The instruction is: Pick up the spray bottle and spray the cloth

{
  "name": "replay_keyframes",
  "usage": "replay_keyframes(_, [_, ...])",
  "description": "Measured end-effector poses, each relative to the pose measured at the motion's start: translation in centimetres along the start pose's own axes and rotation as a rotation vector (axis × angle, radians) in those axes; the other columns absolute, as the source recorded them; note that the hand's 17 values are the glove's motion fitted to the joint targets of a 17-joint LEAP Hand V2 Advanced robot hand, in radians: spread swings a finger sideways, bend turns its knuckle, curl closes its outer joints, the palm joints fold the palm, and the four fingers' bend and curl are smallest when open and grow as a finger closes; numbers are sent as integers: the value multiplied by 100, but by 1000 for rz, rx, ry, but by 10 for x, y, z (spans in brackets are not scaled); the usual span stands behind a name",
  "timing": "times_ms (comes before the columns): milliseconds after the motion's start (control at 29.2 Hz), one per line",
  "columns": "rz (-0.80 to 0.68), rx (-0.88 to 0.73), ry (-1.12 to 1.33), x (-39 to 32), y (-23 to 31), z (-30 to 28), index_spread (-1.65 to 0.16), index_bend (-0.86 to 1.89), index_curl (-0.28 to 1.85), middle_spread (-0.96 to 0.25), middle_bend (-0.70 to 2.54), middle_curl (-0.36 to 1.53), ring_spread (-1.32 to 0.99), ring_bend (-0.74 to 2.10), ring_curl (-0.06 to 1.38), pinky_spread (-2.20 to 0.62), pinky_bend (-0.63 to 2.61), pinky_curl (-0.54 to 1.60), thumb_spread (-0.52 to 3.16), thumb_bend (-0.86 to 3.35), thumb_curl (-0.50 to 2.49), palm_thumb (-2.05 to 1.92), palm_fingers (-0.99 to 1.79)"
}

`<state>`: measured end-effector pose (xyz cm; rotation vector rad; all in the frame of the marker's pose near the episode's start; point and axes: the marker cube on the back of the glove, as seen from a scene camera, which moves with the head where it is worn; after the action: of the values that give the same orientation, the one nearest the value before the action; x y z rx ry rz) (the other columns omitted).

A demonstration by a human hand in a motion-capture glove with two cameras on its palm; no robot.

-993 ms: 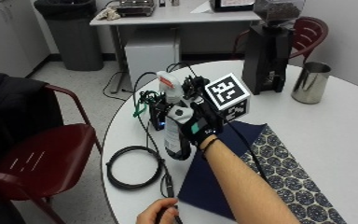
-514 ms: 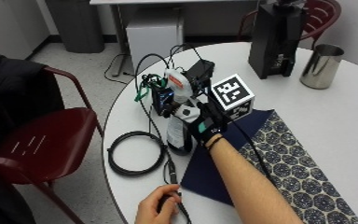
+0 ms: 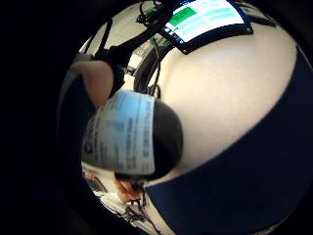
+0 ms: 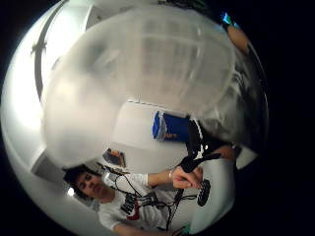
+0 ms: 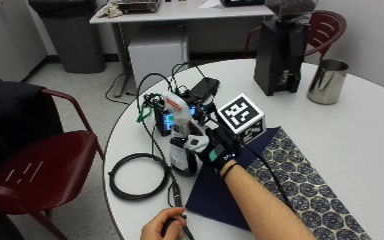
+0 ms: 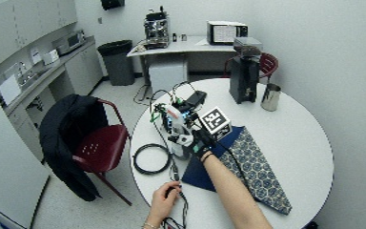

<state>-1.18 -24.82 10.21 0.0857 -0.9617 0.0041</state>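
The spray bottle has a white head with a red trigger and a dark lower body. It stands upright at the left edge of the dark blue cloth, whose patterned part runs toward the table's front right. My gloved right hand grips the bottle at its neck, fingers curled round it. In the little finger side palm view the bottle's label is close, over the white table and the cloth. The translucent bottle fills much of the thumb side palm view.
A black cable coil lies left of the bottle. Electronics with cables sit behind it. A black grinder and a steel jug stand at the back right. The bare hand holds a cable at the front edge. A red chair stands to the left.
The outside camera has shifted. My hand keeps its grip on the bottle, which stays beside the cloth's edge with no clear move.
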Motion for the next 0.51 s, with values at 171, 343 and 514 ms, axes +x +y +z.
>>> replay_keyframes(171, [-17,13,-5,1,11,-14,-32,4,26,-12,33,44,-11,48,40,9,30,38,95,-3,58,93,79])
replay_keyframes(343, [-20,20,20,-1,30,-40,-33,6,23,-11,32,43,-11,48,39,10,30,38,97,-2,56,92,79])
replay_keyframes(514, [-31,13,110,-10,59,-70,-33,9,23,-11,32,43,-11,48,39,11,29,37,99,-2,54,91,81])
